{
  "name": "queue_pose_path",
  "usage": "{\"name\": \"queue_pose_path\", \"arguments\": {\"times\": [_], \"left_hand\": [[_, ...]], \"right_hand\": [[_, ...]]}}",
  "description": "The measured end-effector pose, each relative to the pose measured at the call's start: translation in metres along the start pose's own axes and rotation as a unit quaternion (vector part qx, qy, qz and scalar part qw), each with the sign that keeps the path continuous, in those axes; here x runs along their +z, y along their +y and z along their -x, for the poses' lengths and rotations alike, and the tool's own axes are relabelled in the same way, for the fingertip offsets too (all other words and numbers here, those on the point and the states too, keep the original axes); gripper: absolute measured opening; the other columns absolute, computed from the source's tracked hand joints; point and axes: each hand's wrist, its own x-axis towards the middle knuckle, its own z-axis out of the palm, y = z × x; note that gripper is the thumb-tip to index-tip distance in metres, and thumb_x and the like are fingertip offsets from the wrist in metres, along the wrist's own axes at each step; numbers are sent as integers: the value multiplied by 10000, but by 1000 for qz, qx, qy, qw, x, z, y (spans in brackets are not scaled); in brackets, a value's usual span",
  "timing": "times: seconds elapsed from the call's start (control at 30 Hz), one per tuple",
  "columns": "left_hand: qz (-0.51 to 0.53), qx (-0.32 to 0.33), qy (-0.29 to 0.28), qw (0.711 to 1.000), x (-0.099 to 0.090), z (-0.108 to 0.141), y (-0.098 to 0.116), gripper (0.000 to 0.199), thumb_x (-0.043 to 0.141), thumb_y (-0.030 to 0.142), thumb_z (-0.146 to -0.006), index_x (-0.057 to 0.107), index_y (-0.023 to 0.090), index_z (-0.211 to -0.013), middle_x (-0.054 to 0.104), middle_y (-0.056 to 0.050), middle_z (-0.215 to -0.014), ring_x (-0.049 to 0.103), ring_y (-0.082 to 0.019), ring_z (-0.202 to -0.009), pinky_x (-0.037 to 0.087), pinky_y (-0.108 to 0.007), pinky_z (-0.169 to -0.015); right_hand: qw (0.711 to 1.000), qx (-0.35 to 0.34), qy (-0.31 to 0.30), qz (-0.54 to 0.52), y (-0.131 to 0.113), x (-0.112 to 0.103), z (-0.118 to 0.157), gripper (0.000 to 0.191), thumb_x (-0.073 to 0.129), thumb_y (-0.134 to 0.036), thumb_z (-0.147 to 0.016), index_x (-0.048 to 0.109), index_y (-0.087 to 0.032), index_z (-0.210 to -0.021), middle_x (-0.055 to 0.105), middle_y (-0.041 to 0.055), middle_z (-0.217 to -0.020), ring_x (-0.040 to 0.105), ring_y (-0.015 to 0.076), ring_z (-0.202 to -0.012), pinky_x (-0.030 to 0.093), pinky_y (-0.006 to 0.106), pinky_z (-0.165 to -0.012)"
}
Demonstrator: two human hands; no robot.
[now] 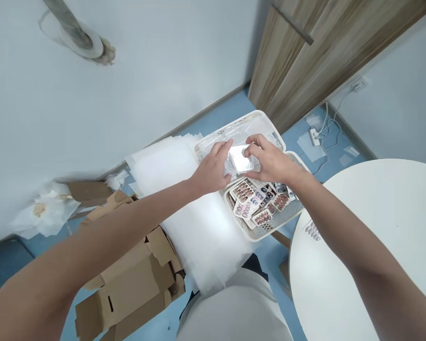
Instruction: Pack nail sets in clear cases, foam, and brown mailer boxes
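Note:
Between my two hands is a small clear plastic case (240, 161) with a bright white inside. My left hand (213, 166) grips its left edge with thumb and fingers. My right hand (270, 160) pinches the right side, its fingers curled over the top. Beneath the hands, a white basket (277, 137) contains clear plastic pieces, partly covered by the hands. Closer to my body sits a second white basket (256, 237), where cards of press-on nails (243, 192) lie loosely piled in brown, pink and dark colours.
A stack of thin white sheets (202, 227) lies left of the baskets. Folded cardboard boxes (131, 289) are at lower left. On the right, a round white table (372, 203) bears a nail card (312, 230). A power strip (314, 137) with cables lies on the floor.

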Motion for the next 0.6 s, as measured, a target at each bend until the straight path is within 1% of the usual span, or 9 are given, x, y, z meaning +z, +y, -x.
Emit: {"name": "queue_pose_path", "arguments": {"times": [0.1,0.17,0.23,0.27,0.3,0.37,0.43,0.5,0.6], "left_hand": [[62,11,27,998,-2,15,18,783,530,258,-742,60,163,-1361,273,-142,-1336,346,-262,-1170,384,-393,-922],[120,1,61,991,-1,31,33,804,546,220,-724,60,154,-1361,262,-154,-1349,346,-269,-1183,370,-399,-941],[215,-10,94,972,2,50,51,821,577,187,-691,96,164,-1356,259,-155,-1357,359,-272,-1187,370,-388,-942],[277,-12,103,955,3,61,60,819,590,178,-679,120,173,-1350,272,-156,-1350,393,-264,-1164,392,-372,-919],[338,-17,105,935,4,71,69,804,601,177,-672,153,182,-1339,299,-154,-1335,436,-253,-1129,420,-357,-884],[437,-30,88,895,3,92,88,747,610,195,-673,214,193,-1307,363,-143,-1291,503,-227,-1052,459,-338,-821],[489,-48,74,868,3,111,104,661,608,199,-679,293,192,-1259,430,-119,-1236,523,-209,-1019,468,-326,-800],[500,-53,67,862,4,129,116,588,614,222,-686,359,192,-1216,446,-101,-1224,517,-199,-1025,462,-313,-812],[493,-49,36,868,10,150,130,519,619,265,-694,426,196,-1171,475,-87,-1195,521,-188,-1005,458,-307,-810]], "right_hand": [[998,53,40,-7,-28,-4,18,445,635,-445,-651,437,-188,-956,350,109,-1139,433,237,-964,398,373,-755],[994,84,74,-11,-53,-5,33,464,656,-446,-625,428,-192,-938,351,108,-1127,441,236,-954,405,365,-755],[988,108,107,-16,-80,-5,48,464,665,-442,-613,423,-195,-923,360,102,-1100,449,238,-950,406,365,-769],[984,122,126,-18,-94,-4,56,461,669,-435,-610,422,-196,-917,362,100,-1089,452,237,-951,404,365,-780],[978,140,153,-21,-109,-2,65,458,673,-425,-606,421,-196,-911,359,98,-1078,450,238,-960,403,363,-790],[961,182,207,-29,-138,4,83,440,672,-409,-608,417,-203,-901,363,84,-1050,441,235,-984,401,364,-811],[944,218,244,-40,-165,13,102,436,675,-417,-598,421,-213,-888,366,68,-1024,442,230,-977,411,363,-802],[926,249,278,-54,-190,24,122,442,678,-429,-596,423,-216,-888,359,65,-1025,443,223,-969,416,363,-803],[904,292,302,-81,-220,39,151,469,703,-425,-570,419,-215,-879,354,61,-1028,456,212,-935,432,362,-789]]}}
